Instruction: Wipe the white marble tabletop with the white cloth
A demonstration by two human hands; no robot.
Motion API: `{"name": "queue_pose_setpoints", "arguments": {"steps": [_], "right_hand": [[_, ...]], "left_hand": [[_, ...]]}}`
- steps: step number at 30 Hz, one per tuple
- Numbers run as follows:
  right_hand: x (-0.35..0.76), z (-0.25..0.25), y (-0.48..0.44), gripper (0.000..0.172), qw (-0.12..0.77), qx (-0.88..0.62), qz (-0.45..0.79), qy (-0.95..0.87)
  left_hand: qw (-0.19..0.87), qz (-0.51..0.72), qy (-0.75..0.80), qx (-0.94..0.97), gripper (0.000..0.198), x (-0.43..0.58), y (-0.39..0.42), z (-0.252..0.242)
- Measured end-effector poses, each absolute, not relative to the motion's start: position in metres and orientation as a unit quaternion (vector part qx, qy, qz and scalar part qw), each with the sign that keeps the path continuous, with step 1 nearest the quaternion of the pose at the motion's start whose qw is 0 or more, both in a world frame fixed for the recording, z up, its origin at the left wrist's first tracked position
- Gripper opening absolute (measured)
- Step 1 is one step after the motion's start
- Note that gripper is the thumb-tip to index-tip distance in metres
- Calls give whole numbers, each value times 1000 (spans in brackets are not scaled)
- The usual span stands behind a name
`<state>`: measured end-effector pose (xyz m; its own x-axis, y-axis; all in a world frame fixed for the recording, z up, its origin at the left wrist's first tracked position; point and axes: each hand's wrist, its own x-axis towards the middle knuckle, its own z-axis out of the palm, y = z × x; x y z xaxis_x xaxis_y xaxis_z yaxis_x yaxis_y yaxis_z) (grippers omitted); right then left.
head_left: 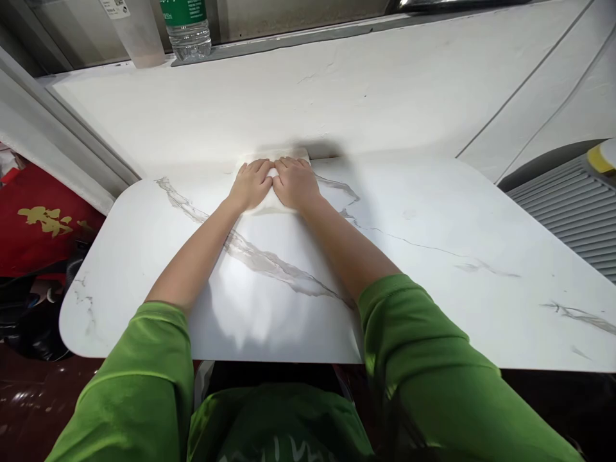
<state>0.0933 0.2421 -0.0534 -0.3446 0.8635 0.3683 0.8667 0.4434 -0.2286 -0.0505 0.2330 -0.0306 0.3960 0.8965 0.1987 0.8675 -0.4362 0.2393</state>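
Observation:
A white folded cloth point(270, 204) lies flat at the far edge of the marble-patterned white table point(414, 289), close to the wall. My left hand point(253, 185) presses on its left part, and my right hand point(294, 182) on its right part. The two hands are side by side and touch near the thumbs and index fingers. Both have their fingers curled over the cloth, bunching against it. Part of the cloth is hidden beneath the hands.
On the ledge above the table stand a clear bottle with a green label point(189, 32) and a frosted plastic cup point(137, 38). A red bag point(48, 218) is at the left. A grey ribbed appliance point(568, 199) stands at the right.

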Motion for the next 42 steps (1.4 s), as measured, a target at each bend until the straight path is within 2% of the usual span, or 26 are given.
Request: {"name": "queue_pose_setpoints", "arguments": {"steps": [8, 16, 22, 25, 30, 35, 42], "right_hand": [[90, -49, 206, 53, 207, -519, 11, -829], [66, -51, 88, 59, 219, -454, 16, -864], [43, -44, 34, 62, 209, -411, 42, -886], [27, -39, 42, 62, 185, -431, 47, -882], [0, -36, 88, 61, 160, -469, 28, -868], [-20, -41, 155, 58, 203, -464, 9, -862], [-32, -45, 219, 52, 244, -474, 19, -846]], "left_hand": [[28, 115, 571, 812, 48, -50, 188, -26], [46, 86, 548, 831, 50, -90, 64, -18], [116, 60, 575, 807, 51, -118, 6, -3], [148, 65, 618, 770, 50, -123, 16, 2], [116, 122, 655, 737, 42, -135, 69, -5], [71, 173, 633, 751, 32, -153, 138, -14], [88, 196, 629, 747, 29, -159, 199, -12]]}}
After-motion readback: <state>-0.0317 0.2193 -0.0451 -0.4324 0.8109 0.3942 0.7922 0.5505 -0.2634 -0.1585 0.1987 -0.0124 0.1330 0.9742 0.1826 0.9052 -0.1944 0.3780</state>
